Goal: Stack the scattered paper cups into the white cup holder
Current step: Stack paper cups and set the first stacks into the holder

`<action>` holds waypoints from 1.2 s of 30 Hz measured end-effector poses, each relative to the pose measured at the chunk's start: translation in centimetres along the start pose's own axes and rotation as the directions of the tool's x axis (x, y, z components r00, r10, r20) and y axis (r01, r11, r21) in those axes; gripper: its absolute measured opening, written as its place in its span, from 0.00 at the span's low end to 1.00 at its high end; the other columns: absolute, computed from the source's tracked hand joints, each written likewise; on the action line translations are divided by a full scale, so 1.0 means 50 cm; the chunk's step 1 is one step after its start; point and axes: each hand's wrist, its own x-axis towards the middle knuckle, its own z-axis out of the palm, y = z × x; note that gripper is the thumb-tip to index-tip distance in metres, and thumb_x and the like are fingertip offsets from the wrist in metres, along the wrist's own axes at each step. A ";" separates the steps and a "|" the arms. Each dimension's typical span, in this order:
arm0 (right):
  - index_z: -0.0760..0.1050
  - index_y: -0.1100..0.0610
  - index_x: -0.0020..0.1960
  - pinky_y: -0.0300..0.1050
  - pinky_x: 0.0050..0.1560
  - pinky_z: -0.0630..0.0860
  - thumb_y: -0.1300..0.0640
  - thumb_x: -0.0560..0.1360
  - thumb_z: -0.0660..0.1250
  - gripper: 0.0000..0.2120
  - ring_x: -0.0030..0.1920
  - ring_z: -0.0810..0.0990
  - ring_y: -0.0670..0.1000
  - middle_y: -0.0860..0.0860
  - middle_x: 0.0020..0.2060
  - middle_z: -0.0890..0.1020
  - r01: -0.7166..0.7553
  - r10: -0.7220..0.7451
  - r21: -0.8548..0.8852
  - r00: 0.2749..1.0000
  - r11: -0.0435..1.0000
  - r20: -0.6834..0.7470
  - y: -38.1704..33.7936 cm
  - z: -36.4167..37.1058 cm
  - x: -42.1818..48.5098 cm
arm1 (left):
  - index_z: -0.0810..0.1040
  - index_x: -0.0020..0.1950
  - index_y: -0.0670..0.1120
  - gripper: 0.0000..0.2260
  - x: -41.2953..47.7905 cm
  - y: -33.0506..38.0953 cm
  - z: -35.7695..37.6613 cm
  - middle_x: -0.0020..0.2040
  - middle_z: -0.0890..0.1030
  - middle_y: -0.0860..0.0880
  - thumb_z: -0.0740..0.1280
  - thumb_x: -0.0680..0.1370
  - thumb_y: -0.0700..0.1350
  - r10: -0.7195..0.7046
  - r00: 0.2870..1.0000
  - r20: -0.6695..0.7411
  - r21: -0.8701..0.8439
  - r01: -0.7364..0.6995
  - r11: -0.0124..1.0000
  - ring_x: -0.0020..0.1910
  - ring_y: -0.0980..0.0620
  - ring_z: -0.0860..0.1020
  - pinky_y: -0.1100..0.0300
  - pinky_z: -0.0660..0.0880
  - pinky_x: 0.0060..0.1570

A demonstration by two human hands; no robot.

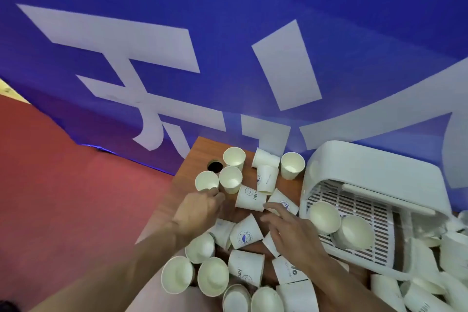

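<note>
Scattered all over the wooden worktop (202,152), white paper cups lie in every attitude: some upright with their mouths up, some upside down, some on their sides showing blue print. The left hand (200,208) reaches toward the worktop's left edge, its fingers bunched at the foot of an upright cup (207,180) that stands just beside a second upright cup (230,180); the fingertips touch or nearly touch it, but whether they have closed on it cannot be told. The right hand (293,232) is spread flat, palm down, fingers loosely apart, over the middle of the pile. Its fingertips lie near a tipped printed cup (249,199) and another one (283,201), and it partly covers cups under its palm; it grips nothing that can be seen. Between the two hands lies a cup with a blue logo (245,233) on its side. The white cup holder (367,185) sits at the worktop's right side, just right of the right hand, with a slotted tray and two cups (324,216) resting in it, mouths toward the camera. A round dark hole (215,166) opens near the far left corner. A blue banner (228,33) with white lettering hangs behind.
</note>
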 end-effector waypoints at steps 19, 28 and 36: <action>0.71 0.48 0.67 0.49 0.46 0.79 0.55 0.78 0.62 0.18 0.54 0.80 0.50 0.42 0.70 0.67 -0.136 0.151 -0.144 0.983 0.980 0.104 -0.082 0.126 0.255 | 0.76 0.55 0.50 0.10 0.039 -0.151 0.121 0.49 0.78 0.51 0.58 0.80 0.50 -0.093 0.995 0.045 -0.029 0.095 0.995 0.43 0.46 0.80 0.54 0.74 0.35; 0.78 0.46 0.54 0.45 0.37 0.74 0.51 0.80 0.60 0.09 0.42 0.81 0.50 0.45 0.46 0.82 -0.134 0.145 -0.189 0.988 0.973 0.047 -0.087 0.142 0.269 | 0.78 0.38 0.47 0.10 0.035 -0.160 0.128 0.34 0.78 0.49 0.65 0.77 0.48 -0.035 0.997 -0.071 -0.054 0.031 0.998 0.32 0.45 0.78 0.57 0.70 0.24; 0.80 0.47 0.47 0.46 0.32 0.75 0.51 0.77 0.64 0.06 0.37 0.80 0.46 0.44 0.39 0.82 -0.057 0.040 -0.099 0.985 0.993 -0.165 -0.112 0.095 0.196 | 0.76 0.36 0.49 0.08 -0.009 -0.134 0.073 0.30 0.74 0.52 0.69 0.76 0.46 0.062 0.976 -0.207 -0.069 -0.078 0.995 0.26 0.49 0.73 0.59 0.63 0.19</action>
